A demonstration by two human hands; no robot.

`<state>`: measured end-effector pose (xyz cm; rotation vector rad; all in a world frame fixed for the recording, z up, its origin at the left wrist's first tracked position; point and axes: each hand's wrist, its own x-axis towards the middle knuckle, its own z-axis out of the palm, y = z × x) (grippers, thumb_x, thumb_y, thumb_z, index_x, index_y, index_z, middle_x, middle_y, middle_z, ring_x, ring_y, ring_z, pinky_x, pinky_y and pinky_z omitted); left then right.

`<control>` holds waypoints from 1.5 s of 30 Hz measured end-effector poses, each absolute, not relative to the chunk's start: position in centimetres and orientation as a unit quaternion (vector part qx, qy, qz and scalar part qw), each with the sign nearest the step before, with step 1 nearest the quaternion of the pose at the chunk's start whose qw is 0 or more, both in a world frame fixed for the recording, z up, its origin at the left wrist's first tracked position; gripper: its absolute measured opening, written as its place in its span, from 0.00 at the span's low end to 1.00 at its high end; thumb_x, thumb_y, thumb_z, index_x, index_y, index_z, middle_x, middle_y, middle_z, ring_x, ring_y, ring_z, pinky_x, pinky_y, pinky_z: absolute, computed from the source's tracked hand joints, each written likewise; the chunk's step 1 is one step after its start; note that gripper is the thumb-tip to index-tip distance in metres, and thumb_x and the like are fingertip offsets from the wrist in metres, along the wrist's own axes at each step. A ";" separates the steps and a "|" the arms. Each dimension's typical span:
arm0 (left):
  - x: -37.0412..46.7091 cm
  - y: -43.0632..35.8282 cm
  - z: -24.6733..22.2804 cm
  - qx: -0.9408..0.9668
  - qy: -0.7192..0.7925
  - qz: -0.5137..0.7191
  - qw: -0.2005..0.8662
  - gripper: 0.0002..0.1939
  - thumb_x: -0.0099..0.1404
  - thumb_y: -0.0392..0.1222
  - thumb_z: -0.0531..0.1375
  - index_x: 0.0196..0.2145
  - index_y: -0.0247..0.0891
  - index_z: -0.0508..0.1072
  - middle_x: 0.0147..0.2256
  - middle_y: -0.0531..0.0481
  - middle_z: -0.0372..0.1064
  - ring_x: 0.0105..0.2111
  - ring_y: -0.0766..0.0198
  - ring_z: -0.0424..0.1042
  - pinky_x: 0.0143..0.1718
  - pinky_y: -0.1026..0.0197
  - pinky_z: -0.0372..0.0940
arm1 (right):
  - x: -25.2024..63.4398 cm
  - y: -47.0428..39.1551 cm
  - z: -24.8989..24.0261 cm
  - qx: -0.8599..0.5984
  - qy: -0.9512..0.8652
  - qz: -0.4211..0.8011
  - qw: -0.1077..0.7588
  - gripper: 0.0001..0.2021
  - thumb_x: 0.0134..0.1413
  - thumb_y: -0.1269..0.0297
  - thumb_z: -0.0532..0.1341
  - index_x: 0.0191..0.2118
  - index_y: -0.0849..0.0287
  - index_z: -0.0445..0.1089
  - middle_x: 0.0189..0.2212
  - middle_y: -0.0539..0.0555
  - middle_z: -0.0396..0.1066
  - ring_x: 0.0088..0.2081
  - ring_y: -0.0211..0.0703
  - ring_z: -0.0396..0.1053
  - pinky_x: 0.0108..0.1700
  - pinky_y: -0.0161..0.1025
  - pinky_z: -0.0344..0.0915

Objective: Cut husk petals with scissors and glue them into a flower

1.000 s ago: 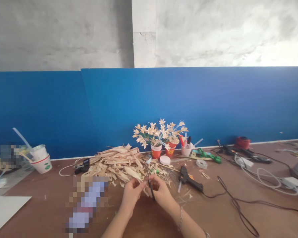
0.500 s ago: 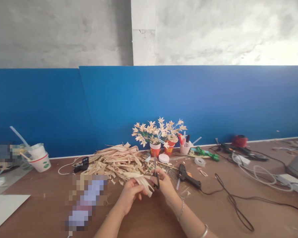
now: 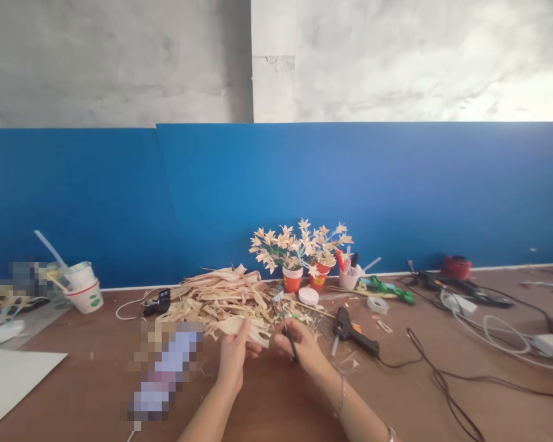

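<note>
Left hand (image 3: 233, 359) is gripping a husk strip (image 3: 244, 324); right hand (image 3: 301, 347) is clamping scissors (image 3: 289, 342); the husk pile (image 3: 221, 298) is largely waiting uncut.

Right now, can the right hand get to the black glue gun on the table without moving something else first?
Probably yes. The glue gun lies just right of the right hand, with bare table between them. However, that hand holds scissors, so it likely must put them down before gripping.
</note>
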<state>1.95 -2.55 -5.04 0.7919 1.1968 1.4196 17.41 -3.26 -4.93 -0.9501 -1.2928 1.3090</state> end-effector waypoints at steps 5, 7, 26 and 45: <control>0.8 -1.7 -5.1 0.267 0.549 0.648 0.456 0.21 0.50 0.56 0.62 0.25 0.31 0.71 0.15 0.49 0.69 0.13 0.63 0.67 0.13 0.64 0.61 | 17.9 -3.8 -4.9 -0.431 -0.608 0.562 0.359 0.20 0.39 0.49 0.65 0.29 0.59 0.60 0.19 0.44 0.60 0.17 0.31 0.58 0.18 0.29 0.55; 0.5 -1.4 -5.3 0.250 0.555 0.660 0.440 0.20 0.51 0.55 0.62 0.25 0.31 0.72 0.15 0.49 0.69 0.13 0.62 0.68 0.13 0.63 0.63 | 18.2 -3.9 -5.0 -0.437 -0.621 0.574 0.307 0.20 0.38 0.49 0.65 0.29 0.59 0.60 0.17 0.43 0.60 0.15 0.30 0.58 0.16 0.29 0.54; 1.4 -1.9 -5.3 0.325 0.551 0.617 0.458 0.22 0.51 0.59 0.60 0.21 0.33 0.72 0.11 0.52 0.65 0.12 0.62 0.66 0.11 0.64 0.60 | 17.9 -4.7 -3.6 -0.424 -0.616 0.613 0.255 0.23 0.34 0.45 0.65 0.29 0.61 0.64 0.13 0.44 0.62 0.13 0.30 0.58 0.14 0.27 0.46; 1.3 -1.9 -5.0 0.341 0.529 0.609 0.482 0.28 0.51 0.64 0.57 0.24 0.30 0.73 0.10 0.52 0.65 0.11 0.68 0.62 0.11 0.69 0.55 | 18.5 -4.6 -4.0 -0.404 -0.597 0.639 0.269 0.19 0.39 0.50 0.66 0.28 0.62 0.65 0.12 0.43 0.60 0.11 0.26 0.52 0.13 0.26 0.43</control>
